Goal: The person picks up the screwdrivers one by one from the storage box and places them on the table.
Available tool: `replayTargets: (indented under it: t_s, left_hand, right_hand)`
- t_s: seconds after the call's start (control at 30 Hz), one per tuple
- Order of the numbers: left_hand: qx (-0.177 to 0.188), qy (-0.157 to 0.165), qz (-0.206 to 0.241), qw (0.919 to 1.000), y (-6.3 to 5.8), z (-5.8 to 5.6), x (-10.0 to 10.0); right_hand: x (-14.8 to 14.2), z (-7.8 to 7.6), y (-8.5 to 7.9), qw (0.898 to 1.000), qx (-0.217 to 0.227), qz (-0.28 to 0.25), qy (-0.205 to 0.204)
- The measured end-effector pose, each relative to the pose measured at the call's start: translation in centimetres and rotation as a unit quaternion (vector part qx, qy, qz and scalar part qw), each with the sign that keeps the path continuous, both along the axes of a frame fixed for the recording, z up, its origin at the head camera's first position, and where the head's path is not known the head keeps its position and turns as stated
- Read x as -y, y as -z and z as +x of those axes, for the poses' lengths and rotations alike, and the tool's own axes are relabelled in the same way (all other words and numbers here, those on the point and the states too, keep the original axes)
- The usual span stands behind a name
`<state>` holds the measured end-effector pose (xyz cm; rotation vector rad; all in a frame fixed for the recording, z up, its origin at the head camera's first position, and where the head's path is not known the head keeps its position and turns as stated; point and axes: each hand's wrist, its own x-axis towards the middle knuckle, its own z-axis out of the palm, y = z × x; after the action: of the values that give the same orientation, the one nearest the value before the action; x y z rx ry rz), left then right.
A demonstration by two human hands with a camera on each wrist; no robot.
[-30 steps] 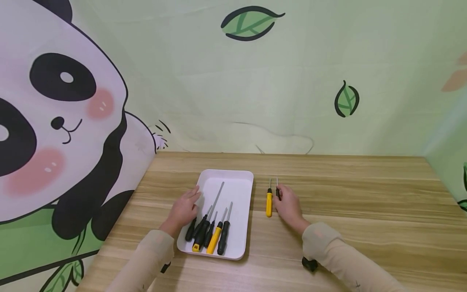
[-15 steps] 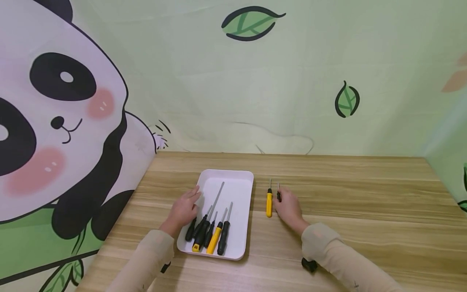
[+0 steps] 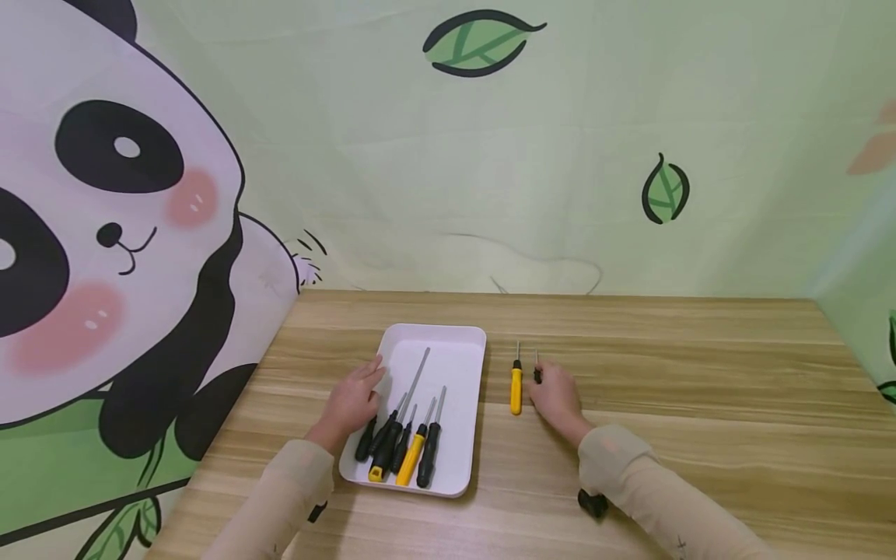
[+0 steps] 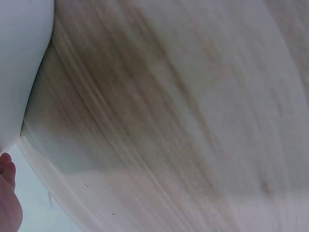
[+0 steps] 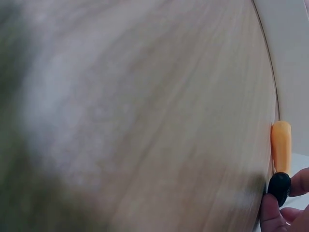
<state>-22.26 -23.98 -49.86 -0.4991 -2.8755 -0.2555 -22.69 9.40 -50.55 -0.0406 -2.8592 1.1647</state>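
My left hand [image 3: 350, 400] rests on the left rim of a white tray [image 3: 462, 435], its fingers lying over the edge. Inside the tray, several screwdrivers point away from me, among them a yellow-handled screwdriver [image 3: 411, 459] and a black-handled screwdriver [image 3: 428, 459]. To the right of the tray, my right hand [image 3: 556, 395] pinches a small black screwdriver [image 3: 537, 375], its thin shaft pointing away and most of its handle hidden. Just left of that hand, another yellow screwdriver [image 3: 516, 389] lies on the table. In the right wrist view, fingers hold the black handle [image 5: 279, 188] in front of a yellow handle [image 5: 281, 145].
The wood-grain table [image 3: 700, 373] reaches back to a cloth backdrop [image 3: 595, 155] printed with a panda and leaves. The left wrist view mostly shows tabletop, with the tray's side [image 4: 21, 63] at its left.
My right hand has shifted slightly right with the small black screwdriver, widening the gap to the yellow one. The left hand and the tray stay in place.
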Motion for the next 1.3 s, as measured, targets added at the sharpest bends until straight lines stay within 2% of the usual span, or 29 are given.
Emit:
replayTargets:
  t_s: [0.23,0.47,0.7,1.13,1.3]
  left_hand:
    - [-0.009,0.006,0.0,0.9999,0.06,-0.09,0.12]
    - [0.006,0.002,-0.003,1.0,0.21,-0.38,0.2]
    - [0.004,0.002,-0.006,1.0,0.29,-0.47,0.21]
    - [0.012,-0.002,-0.001,0.9999,0.37,-0.3,0.29]
    - [0.011,-0.001,0.001,0.9999,0.34,-0.23,0.3]
  right_hand:
    - [-0.06,-0.14,-0.16,1.0,0.015,0.008,0.007]
    - [-0.1,-0.07,-0.5,0.999,0.032,0.0,0.013]
    - [-0.31,-0.06,-0.35,0.999,0.042,-0.006,0.016]
    - [-0.33,0.19,-0.61,0.999,0.04,-0.01,0.016]
    - [-0.27,0.33,-0.77,0.999,0.04,0.005,0.02]
